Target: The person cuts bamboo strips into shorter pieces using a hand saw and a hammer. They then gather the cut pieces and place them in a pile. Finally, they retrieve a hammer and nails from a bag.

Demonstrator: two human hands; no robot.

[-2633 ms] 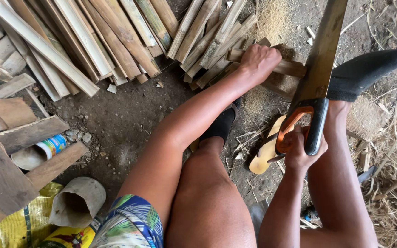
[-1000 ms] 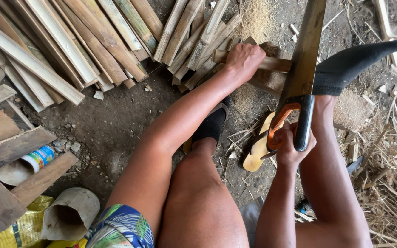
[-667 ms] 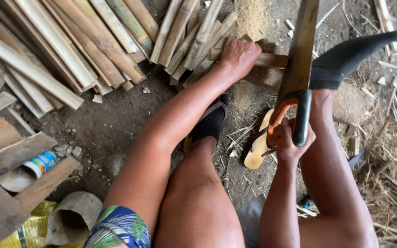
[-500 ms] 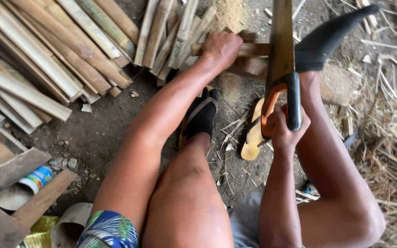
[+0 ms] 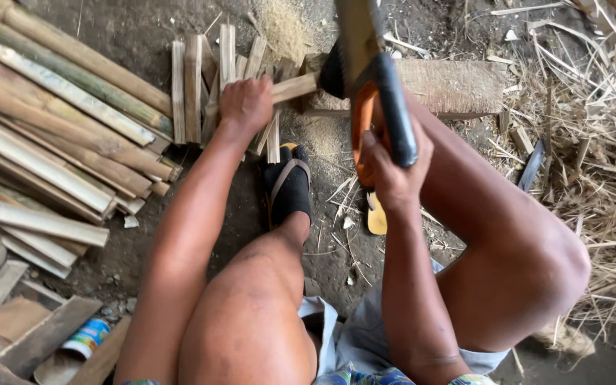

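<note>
My left hand (image 5: 246,105) presses down on a split bamboo strip (image 5: 295,87) lying across a wooden block (image 5: 450,85). My right hand (image 5: 393,167) is closed around the orange and black handle of a hand saw (image 5: 376,85), whose blade runs up toward the strip. My right foot in a black sock rests on the block, partly hidden behind the saw. My left foot in a black sock and sandal (image 5: 288,184) stands on the dirt just below the strip.
A stack of long bamboo slats (image 5: 51,142) lies at the left. Short cut strips (image 5: 201,71) lie beside my left hand. Dry straw and shavings (image 5: 593,142) cover the right. Wood scraps and a can (image 5: 85,337) sit at the lower left.
The view has swung so everything sits further left in the frame. My left hand stays on the strip and my right hand keeps the saw, now held closer above the strip.
</note>
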